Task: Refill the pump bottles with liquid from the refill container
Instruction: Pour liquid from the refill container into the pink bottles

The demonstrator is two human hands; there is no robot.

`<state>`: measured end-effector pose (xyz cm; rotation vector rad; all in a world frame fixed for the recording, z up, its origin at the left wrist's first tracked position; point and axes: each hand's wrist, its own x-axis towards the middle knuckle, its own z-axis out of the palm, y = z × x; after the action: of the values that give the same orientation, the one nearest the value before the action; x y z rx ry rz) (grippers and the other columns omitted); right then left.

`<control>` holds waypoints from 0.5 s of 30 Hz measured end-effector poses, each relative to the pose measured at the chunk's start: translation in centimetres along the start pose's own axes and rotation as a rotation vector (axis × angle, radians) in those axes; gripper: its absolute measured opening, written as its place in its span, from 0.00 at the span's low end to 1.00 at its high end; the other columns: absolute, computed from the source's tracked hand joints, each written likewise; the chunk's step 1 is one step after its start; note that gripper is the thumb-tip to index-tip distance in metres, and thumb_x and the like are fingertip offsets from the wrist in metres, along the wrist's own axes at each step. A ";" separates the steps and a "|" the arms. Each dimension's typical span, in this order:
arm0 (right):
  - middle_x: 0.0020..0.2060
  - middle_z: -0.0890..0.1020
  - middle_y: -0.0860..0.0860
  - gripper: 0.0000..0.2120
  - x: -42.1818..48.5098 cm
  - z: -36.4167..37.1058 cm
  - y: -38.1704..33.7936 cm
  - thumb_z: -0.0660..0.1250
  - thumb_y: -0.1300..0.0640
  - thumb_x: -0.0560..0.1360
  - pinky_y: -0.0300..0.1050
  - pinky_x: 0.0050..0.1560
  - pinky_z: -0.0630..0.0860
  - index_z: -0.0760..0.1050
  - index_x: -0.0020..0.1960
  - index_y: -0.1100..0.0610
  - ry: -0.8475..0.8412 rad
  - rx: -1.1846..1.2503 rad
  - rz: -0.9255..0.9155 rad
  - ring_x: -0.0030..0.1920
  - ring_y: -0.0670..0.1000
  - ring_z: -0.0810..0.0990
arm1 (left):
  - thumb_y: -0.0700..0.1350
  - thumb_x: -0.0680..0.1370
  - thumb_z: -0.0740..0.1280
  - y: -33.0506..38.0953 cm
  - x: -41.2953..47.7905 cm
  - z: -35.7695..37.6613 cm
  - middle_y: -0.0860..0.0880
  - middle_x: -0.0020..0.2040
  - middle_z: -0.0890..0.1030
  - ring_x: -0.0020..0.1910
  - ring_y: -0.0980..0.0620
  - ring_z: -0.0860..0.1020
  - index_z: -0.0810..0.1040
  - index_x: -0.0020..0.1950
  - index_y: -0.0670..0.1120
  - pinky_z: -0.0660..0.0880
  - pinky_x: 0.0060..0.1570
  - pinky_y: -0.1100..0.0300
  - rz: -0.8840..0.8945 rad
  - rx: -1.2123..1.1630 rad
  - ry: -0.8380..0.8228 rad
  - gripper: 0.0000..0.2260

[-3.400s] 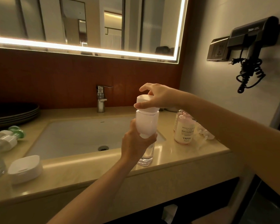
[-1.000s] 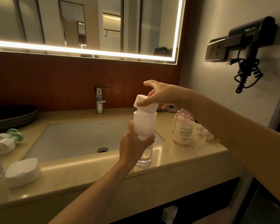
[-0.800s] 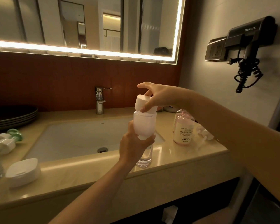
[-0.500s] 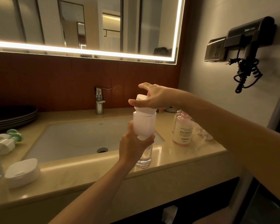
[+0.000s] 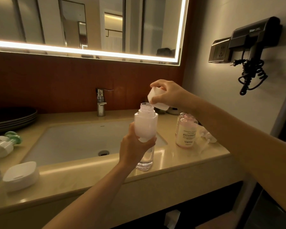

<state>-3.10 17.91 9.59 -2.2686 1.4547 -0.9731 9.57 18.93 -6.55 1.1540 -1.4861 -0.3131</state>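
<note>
Now your left hand (image 5: 135,149) is curled round the lower body of the milky refill container (image 5: 145,126), holding it upright at the centre of the frame with its threaded neck uncovered. Your right hand (image 5: 168,95) pinches the white cap (image 5: 157,101), tilted, just above and to the right of that neck. Directly behind your left hand a clear bottle (image 5: 144,161) stands on the table (image 5: 180,160), near the front right corner of the sink (image 5: 69,142). Right of it stands the pink YAPING bottle (image 5: 186,134), its neck open, with a pump head (image 5: 206,137) lying just beside it. A white soap dish (image 5: 21,175) sits at lower left.
</note>
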 end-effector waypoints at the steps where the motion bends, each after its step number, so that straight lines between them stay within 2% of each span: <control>1: 0.61 0.69 0.53 0.27 -0.2 -0.1 0.9 0.70 0.54 0.70 0.37 0.40 0.74 0.66 0.67 0.51 0.011 -0.004 0.035 0.54 0.54 0.71 | 0.52 0.66 0.75 -0.1 0.1 0.0 0.51 0.52 0.74 0.47 0.48 0.76 0.65 0.65 0.46 0.79 0.44 0.49 -0.004 -0.002 0.001 0.33; 3: 0.62 0.69 0.55 0.26 -0.6 -0.2 3.0 0.69 0.54 0.71 0.40 0.41 0.75 0.66 0.67 0.51 0.009 0.008 0.118 0.55 0.56 0.72 | 0.52 0.66 0.76 -0.3 0.4 -0.1 0.48 0.54 0.75 0.49 0.46 0.76 0.65 0.66 0.46 0.79 0.45 0.48 -0.009 0.000 0.001 0.33; 6: 0.59 0.69 0.55 0.27 -1.5 0.7 5.8 0.70 0.56 0.70 0.38 0.33 0.72 0.66 0.67 0.51 -0.029 0.065 0.237 0.48 0.53 0.74 | 0.51 0.66 0.76 -0.5 0.7 -0.2 0.46 0.56 0.75 0.49 0.46 0.76 0.64 0.66 0.44 0.79 0.45 0.48 0.011 0.002 -0.002 0.34; 8: 0.59 0.70 0.56 0.29 -2.2 2.3 7.5 0.71 0.56 0.70 0.38 0.33 0.72 0.65 0.68 0.52 -0.085 0.023 0.276 0.46 0.52 0.74 | 0.51 0.66 0.75 -0.7 0.7 -0.2 0.46 0.55 0.75 0.49 0.47 0.76 0.64 0.66 0.44 0.79 0.44 0.49 0.028 -0.002 -0.001 0.34; 10: 0.63 0.69 0.56 0.31 -3.0 4.6 9.2 0.72 0.54 0.69 0.42 0.44 0.75 0.65 0.69 0.52 -0.139 -0.143 0.263 0.56 0.55 0.72 | 0.51 0.66 0.75 -0.8 0.8 -0.1 0.48 0.53 0.74 0.48 0.47 0.76 0.63 0.66 0.44 0.79 0.42 0.49 0.039 0.003 0.013 0.34; 12: 0.67 0.68 0.55 0.32 -3.7 7.0 10.9 0.72 0.51 0.69 0.48 0.59 0.69 0.63 0.70 0.51 -0.205 -0.293 0.242 0.64 0.56 0.68 | 0.51 0.66 0.75 -1.0 0.8 0.1 0.51 0.52 0.72 0.46 0.48 0.75 0.63 0.66 0.44 0.79 0.40 0.50 0.048 0.007 0.035 0.34; 15: 0.68 0.66 0.54 0.33 -4.1 9.0 12.3 0.71 0.49 0.70 0.51 0.65 0.66 0.61 0.71 0.50 -0.278 -0.327 0.240 0.67 0.55 0.65 | 0.51 0.66 0.75 -1.0 0.7 0.3 0.52 0.52 0.70 0.46 0.50 0.74 0.63 0.65 0.44 0.79 0.39 0.53 0.063 0.017 0.059 0.34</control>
<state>-6.80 14.80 -5.48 -2.2541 1.8055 -0.3528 9.93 17.79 -6.93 1.1186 -1.4726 -0.2219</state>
